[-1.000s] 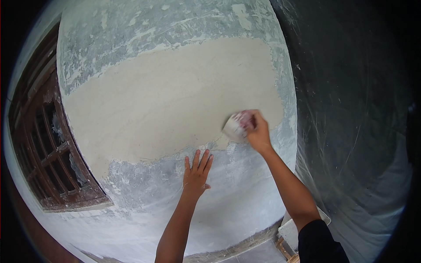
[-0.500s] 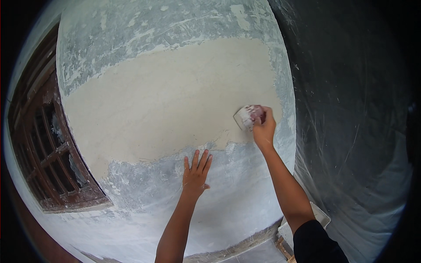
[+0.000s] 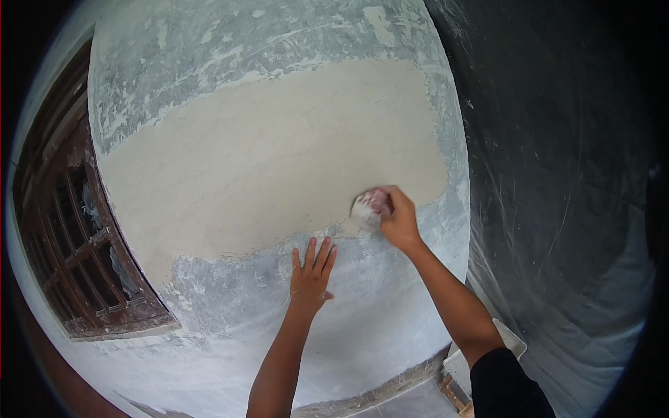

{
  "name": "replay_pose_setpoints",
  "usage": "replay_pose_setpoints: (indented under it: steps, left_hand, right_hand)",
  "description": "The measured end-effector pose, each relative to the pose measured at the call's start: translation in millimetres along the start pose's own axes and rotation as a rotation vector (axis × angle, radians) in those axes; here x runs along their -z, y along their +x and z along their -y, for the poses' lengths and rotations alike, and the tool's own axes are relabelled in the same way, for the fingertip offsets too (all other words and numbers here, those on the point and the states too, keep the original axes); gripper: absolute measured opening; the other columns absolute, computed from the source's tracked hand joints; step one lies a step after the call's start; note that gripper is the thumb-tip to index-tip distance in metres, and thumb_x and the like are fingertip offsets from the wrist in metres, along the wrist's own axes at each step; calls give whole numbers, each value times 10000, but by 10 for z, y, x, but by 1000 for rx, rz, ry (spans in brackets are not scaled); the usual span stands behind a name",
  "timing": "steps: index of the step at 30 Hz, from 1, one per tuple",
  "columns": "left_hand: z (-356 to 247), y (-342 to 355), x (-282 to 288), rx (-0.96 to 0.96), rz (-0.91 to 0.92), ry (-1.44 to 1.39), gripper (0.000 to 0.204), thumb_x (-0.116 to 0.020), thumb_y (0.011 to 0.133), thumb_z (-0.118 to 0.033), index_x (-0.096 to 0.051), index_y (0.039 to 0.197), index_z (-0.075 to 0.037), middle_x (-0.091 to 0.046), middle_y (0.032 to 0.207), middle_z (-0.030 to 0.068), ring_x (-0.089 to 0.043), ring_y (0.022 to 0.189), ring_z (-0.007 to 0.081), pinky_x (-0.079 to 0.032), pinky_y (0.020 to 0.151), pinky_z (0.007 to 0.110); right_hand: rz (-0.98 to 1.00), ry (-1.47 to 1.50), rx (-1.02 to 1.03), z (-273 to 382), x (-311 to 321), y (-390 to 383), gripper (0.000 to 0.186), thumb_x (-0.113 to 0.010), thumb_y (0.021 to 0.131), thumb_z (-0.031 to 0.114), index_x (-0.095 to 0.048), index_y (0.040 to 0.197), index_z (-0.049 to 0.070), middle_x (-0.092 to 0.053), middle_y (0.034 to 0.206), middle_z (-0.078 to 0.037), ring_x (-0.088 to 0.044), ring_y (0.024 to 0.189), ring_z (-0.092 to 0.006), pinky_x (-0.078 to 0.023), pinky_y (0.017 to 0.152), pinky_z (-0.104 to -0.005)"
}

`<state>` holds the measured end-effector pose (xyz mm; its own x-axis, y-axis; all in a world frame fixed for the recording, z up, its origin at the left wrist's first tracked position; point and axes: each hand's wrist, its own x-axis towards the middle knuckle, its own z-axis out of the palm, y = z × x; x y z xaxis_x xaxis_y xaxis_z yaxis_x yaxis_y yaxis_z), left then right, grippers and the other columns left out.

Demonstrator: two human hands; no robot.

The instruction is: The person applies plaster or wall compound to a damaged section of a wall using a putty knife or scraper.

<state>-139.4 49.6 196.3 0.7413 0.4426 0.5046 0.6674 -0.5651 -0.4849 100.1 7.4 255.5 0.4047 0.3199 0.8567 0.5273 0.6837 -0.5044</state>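
Observation:
A broad patch of smooth cream putty [image 3: 265, 153] covers the middle of the grey-white wall [image 3: 251, 362]. My right hand [image 3: 402, 221] is closed around a putty scraper [image 3: 368, 209] with a reddish, putty-smeared grip. Its blade lies against the lower right part of the patch, near the ragged bottom edge, and is slightly blurred. Below that edge, my left hand [image 3: 311, 280] rests flat on the bare grey surface with its fingers spread. It holds nothing.
A dark brown wooden window [image 3: 90, 254] with panes is set in the wall at the left. Dark plastic sheeting [image 3: 557, 181] hangs along the right. Low at the right, partly behind my arm, stands a whitish container [image 3: 512, 339] by the tiled floor [image 3: 412, 404].
My right hand has swept the scraper down and to the left across the putty. My left hand stays in the same place on the wall.

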Motion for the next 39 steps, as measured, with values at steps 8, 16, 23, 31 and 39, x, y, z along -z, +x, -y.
replay_pose_setpoints:
  steps: [8, 16, 23, 31, 39]
  left_hand:
    - [26, 5, -4, 4, -16, 0, 1232, -862, 528, -484, -220, 1517, -127, -98, 1609, 89, -83, 1475, 356, -114, 1145, 633]
    - [33, -10, -33, 7, -20, 3, 1233, -863, 523, -486, -225, 1516, -133, -100, 1608, 87, -88, 1474, 357, -117, 1144, 635]
    - [-10, 1, 53, 60, 105, -1, 1225, -841, 591, -483, -128, 1543, -193, -13, 1622, 26, -21, 1489, 289, -92, 1175, 578]
    - [-6, 4, -6, 39, 47, 7, 1230, -850, 555, -489, -175, 1530, -162, -55, 1616, 55, -52, 1483, 318, -107, 1161, 604]
    - [21, -5, -54, 6, -32, 27, 1238, -860, 516, -504, -231, 1515, -133, -95, 1609, 87, -86, 1474, 357, -127, 1143, 636]
  right_hand:
    - [99, -116, 104, 79, 21, -44, 301, -459, 814, -173, -566, 1049, -17, -636, 976, -110, -629, 920, -186, -490, 843, -289]
    - [34, 68, 72, -44, -42, 1, 319, -471, 836, -158, -555, 1087, 20, -603, 968, -66, -591, 892, -145, -474, 822, -247]
    - [-309, 85, 5, 97, 5, 109, 296, -458, 817, -148, -554, 1065, -17, -634, 1009, -157, -637, 944, -231, -484, 857, -314]
    - [-311, 9, 46, 93, -12, 175, 268, -464, 812, -151, -547, 1037, -31, -632, 974, -149, -628, 916, -244, -487, 854, -309]
    - [-174, 29, 33, 42, -90, 84, 293, -460, 823, -154, -540, 1077, -31, -624, 1003, -150, -631, 927, -236, -483, 867, -308]
